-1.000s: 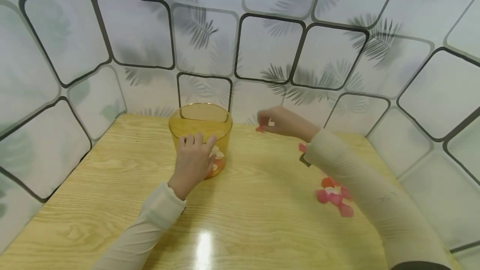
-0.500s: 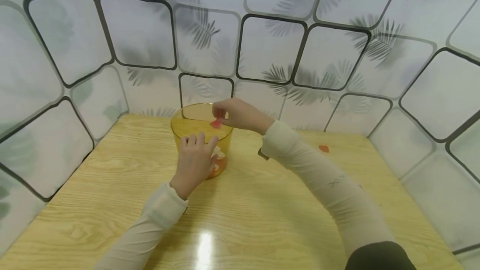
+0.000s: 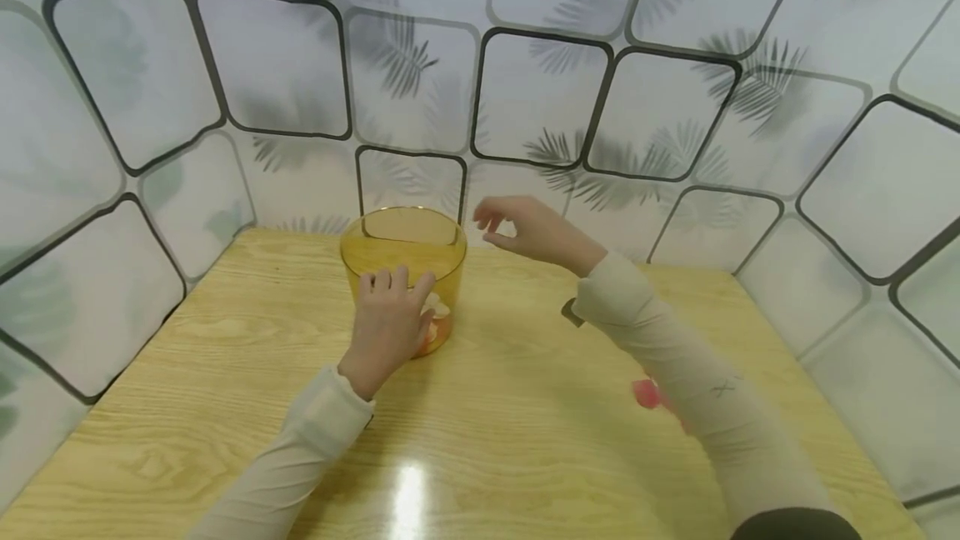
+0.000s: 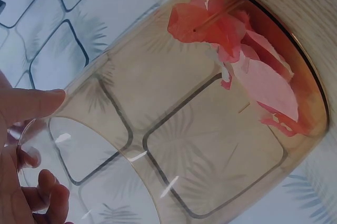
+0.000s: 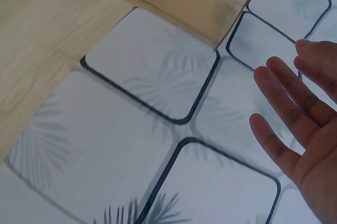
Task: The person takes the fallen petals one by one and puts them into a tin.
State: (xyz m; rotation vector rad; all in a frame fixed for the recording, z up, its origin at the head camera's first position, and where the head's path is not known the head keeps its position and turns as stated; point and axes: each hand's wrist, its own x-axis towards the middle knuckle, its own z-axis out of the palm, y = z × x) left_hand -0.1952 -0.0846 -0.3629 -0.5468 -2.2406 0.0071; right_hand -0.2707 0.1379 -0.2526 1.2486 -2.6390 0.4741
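Note:
A see-through amber bucket (image 3: 450, 282) stands upright at the back of the wooden table. My left hand (image 3: 387, 325) holds its near rim, the fingers hooked over the edge and the thumb lying along the outer wall in the left wrist view. Through the bucket's side, red, pink and white petals (image 4: 268, 79) show heaped at the bottom. To the right of the rim, in mid-air, is my right hand (image 3: 534, 230). Its fingers (image 5: 284, 100) are spread and relaxed, with nothing between them in the right wrist view.
Pink petals (image 3: 645, 393) lie on the table (image 3: 480, 440) at the right, partly hidden under my right sleeve (image 3: 705, 382). A pale patterned backdrop (image 3: 540, 98) rises behind the table and along both sides.
My right hand carried a red petal leftward to over the bucket's rim, let go of it, and has drawn back to the right. The left hand stays on the rim.

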